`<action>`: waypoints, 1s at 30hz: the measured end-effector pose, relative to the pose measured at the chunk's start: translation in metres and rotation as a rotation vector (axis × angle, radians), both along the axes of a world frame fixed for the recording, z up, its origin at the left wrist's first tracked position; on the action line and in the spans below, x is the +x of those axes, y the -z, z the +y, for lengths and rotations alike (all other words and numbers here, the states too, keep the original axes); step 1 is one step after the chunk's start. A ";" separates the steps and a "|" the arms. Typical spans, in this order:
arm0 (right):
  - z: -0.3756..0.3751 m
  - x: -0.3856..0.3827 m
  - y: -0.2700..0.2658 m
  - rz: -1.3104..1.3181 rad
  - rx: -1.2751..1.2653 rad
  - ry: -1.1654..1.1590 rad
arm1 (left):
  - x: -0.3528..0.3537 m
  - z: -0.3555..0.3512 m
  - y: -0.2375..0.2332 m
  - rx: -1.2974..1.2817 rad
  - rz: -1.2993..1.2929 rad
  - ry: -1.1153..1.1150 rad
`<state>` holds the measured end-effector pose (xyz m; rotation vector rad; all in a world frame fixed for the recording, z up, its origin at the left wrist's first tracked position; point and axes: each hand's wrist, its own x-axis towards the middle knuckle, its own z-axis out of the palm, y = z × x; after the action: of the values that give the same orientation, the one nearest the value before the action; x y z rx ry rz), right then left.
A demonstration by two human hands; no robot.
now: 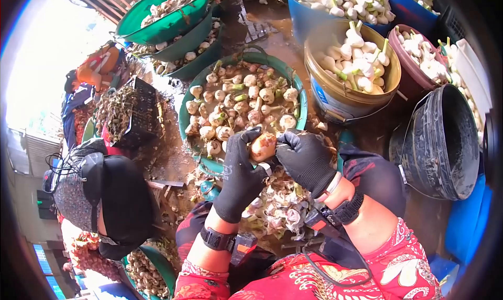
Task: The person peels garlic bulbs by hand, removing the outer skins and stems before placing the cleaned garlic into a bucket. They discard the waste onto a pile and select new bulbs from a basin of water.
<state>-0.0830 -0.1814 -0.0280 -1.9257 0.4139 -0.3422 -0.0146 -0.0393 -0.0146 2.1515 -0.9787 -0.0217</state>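
My left hand [242, 173], in a black glove, is closed around a brownish garlic bulb [263, 146]. From the other side my right hand [305, 157], gloved the same way, pinches at the bulb's edge with bent fingers. A short pale piece [266, 168] shows by my left thumb; I cannot make out what it is. Just beyond both hands stands a green tub [299, 85] full of unpeeled garlic bulbs [241, 106] in murky water. Below them, between my knees, lies a heap of garlic skins [280, 206].
Peeled white garlic fills a yellowish bucket [335, 98], a pink bucket [401, 48] and a blue tub [298, 12]. A black bucket [427, 148] lies tipped at right. Stacked green basins [173, 30] stand at upper left. A person in a black cap [123, 195] sits close at left.
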 end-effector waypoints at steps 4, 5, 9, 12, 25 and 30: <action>0.000 0.004 0.009 -0.022 -0.107 0.072 | 0.001 0.002 0.006 -0.077 0.110 0.019; -0.001 0.006 0.011 0.018 0.113 0.087 | 0.000 0.002 0.006 -0.076 0.109 0.020; -0.028 0.008 0.041 0.030 0.470 0.183 | -0.004 0.006 -0.010 -0.444 0.735 -0.031; -0.055 0.001 0.032 0.115 0.614 0.317 | 0.008 0.021 -0.025 -0.769 1.007 -0.056; -0.014 0.004 -0.006 0.033 0.710 -0.235 | -0.006 0.006 -0.006 -0.558 1.027 0.010; -0.021 0.003 0.011 -0.056 -0.115 0.032 | -0.009 0.006 -0.012 -0.465 1.002 -0.024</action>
<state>-0.0799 -0.2020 -0.0394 -2.0183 0.3950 -0.4484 -0.0240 -0.0336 -0.0028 1.4159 -0.3083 -0.7135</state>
